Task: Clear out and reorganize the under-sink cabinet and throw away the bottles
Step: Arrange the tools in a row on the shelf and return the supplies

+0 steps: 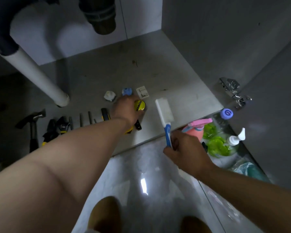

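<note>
Grey cabinet floor (171, 71), glossy tiles (131, 187)

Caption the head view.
Left hand grips a yellow PVC tape roll on the cabinet floor; right hand holds a blue-handled brush.

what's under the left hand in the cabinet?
A yellow tape roll shows at the left hand's fingers, which curl round it. A yellow-black tool pokes out below the wrist. The hand covers the rest of both.
</note>
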The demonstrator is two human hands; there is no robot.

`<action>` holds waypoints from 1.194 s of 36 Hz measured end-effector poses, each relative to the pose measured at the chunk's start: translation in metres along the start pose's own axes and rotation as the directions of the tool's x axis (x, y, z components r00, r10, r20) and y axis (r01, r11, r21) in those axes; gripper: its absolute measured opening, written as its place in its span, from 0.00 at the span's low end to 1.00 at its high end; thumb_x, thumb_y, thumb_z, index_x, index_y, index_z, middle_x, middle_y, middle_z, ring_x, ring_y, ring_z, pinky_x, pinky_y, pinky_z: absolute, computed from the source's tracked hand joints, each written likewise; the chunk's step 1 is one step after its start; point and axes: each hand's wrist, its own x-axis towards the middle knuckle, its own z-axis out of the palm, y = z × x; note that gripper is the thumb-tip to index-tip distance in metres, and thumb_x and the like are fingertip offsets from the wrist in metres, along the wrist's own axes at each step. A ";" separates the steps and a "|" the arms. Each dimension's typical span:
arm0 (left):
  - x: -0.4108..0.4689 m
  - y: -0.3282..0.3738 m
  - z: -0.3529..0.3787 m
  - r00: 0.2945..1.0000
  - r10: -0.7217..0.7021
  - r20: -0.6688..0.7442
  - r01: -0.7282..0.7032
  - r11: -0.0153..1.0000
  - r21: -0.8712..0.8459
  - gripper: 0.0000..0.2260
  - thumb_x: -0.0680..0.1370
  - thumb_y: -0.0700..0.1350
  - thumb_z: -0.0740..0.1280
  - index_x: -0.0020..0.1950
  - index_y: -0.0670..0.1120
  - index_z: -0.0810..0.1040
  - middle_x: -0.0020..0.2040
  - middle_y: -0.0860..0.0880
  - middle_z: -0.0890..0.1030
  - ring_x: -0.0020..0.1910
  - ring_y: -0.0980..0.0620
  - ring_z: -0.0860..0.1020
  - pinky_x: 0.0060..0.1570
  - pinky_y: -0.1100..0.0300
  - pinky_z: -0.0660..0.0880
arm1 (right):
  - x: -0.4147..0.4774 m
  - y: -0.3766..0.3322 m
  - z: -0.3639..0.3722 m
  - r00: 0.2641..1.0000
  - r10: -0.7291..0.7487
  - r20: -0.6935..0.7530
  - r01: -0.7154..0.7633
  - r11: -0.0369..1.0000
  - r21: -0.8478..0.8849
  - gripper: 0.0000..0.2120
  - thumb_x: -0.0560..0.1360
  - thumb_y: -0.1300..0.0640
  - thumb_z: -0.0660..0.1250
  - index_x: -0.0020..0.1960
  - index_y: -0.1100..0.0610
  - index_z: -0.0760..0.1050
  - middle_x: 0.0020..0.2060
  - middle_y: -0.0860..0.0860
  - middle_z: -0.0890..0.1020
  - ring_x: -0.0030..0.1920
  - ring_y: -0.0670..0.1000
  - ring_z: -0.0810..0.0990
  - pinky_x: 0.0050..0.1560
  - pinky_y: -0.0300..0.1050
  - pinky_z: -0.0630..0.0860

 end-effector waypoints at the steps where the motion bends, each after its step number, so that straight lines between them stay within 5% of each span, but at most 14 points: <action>1: 0.000 0.001 0.001 1.000 0.015 0.005 -0.015 1.000 -0.001 0.19 0.73 0.51 0.74 0.64 0.52 0.80 0.59 0.45 0.82 0.59 0.41 0.78 0.59 0.48 0.76 | 0.011 -0.007 -0.003 1.000 0.019 0.006 -0.019 1.000 -0.006 0.10 0.69 0.53 0.71 0.38 0.55 0.71 0.29 0.50 0.79 0.29 0.49 0.78 0.32 0.44 0.74; 6: -0.007 0.000 -0.001 0.994 0.110 -0.001 -0.109 0.991 0.080 0.15 0.72 0.53 0.74 0.58 0.54 0.82 0.55 0.48 0.82 0.58 0.44 0.78 0.56 0.50 0.75 | 0.065 -0.034 -0.006 0.986 0.146 0.082 -0.142 0.989 -0.051 0.09 0.72 0.51 0.70 0.43 0.56 0.75 0.35 0.55 0.83 0.31 0.53 0.84 0.35 0.51 0.84; 9: -0.012 -0.004 -0.005 0.991 0.128 -0.027 -0.124 0.985 0.118 0.11 0.72 0.53 0.73 0.53 0.54 0.82 0.53 0.48 0.82 0.56 0.43 0.77 0.54 0.51 0.75 | 0.096 -0.045 0.002 0.981 0.176 0.084 -0.161 0.974 -0.159 0.12 0.73 0.51 0.71 0.49 0.59 0.77 0.43 0.56 0.83 0.41 0.55 0.84 0.45 0.48 0.83; 13: -0.015 -0.009 -0.006 0.991 0.126 0.044 -0.131 0.979 0.159 0.14 0.73 0.54 0.72 0.58 0.56 0.81 0.58 0.49 0.81 0.59 0.43 0.76 0.59 0.50 0.72 | 0.123 -0.053 0.012 0.987 0.163 -0.012 -0.161 0.960 -0.231 0.09 0.74 0.53 0.71 0.48 0.56 0.74 0.45 0.56 0.81 0.41 0.54 0.78 0.40 0.44 0.74; 19: -0.011 -0.011 -0.002 0.995 0.088 0.036 -0.092 0.986 0.139 0.14 0.74 0.52 0.72 0.60 0.54 0.81 0.59 0.49 0.81 0.60 0.43 0.75 0.60 0.50 0.72 | 0.130 -0.048 0.025 0.986 0.140 -0.095 -0.161 0.945 -0.283 0.14 0.75 0.55 0.69 0.58 0.58 0.74 0.50 0.57 0.80 0.50 0.59 0.81 0.48 0.51 0.80; 29: -0.010 -0.015 0.000 0.996 0.084 -0.025 -0.081 0.991 0.110 0.06 0.75 0.49 0.70 0.51 0.52 0.79 0.55 0.48 0.82 0.57 0.43 0.76 0.59 0.49 0.72 | 0.116 -0.034 0.037 0.987 0.105 -0.124 -0.135 0.953 -0.272 0.15 0.76 0.52 0.66 0.61 0.55 0.74 0.53 0.55 0.74 0.47 0.59 0.79 0.44 0.51 0.78; 34: -0.035 -0.019 0.005 0.993 0.100 -0.066 -0.089 0.984 0.153 0.23 0.72 0.51 0.75 0.65 0.51 0.76 0.62 0.48 0.74 0.63 0.44 0.72 0.62 0.50 0.70 | 0.092 -0.032 0.035 0.989 -0.036 -0.140 0.001 0.969 -0.245 0.13 0.77 0.53 0.65 0.59 0.57 0.71 0.52 0.56 0.73 0.43 0.61 0.79 0.41 0.51 0.77; 39: -0.062 -0.020 0.009 0.983 0.182 0.003 -0.178 0.963 0.204 0.15 0.78 0.50 0.68 0.65 0.55 0.79 0.61 0.52 0.77 0.65 0.48 0.72 0.62 0.53 0.68 | 0.059 -0.018 0.027 0.976 -0.216 0.040 0.219 0.948 -0.229 0.10 0.77 0.55 0.60 0.56 0.56 0.71 0.52 0.56 0.75 0.44 0.62 0.79 0.44 0.56 0.78; 43: -0.071 -0.017 0.009 0.984 0.177 0.019 -0.177 0.962 0.207 0.15 0.79 0.49 0.66 0.65 0.55 0.80 0.65 0.53 0.77 0.69 0.48 0.70 0.65 0.52 0.65 | 0.031 0.000 0.025 0.966 -0.237 0.106 0.254 0.946 -0.201 0.07 0.76 0.56 0.61 0.53 0.55 0.73 0.45 0.54 0.79 0.43 0.58 0.80 0.43 0.52 0.78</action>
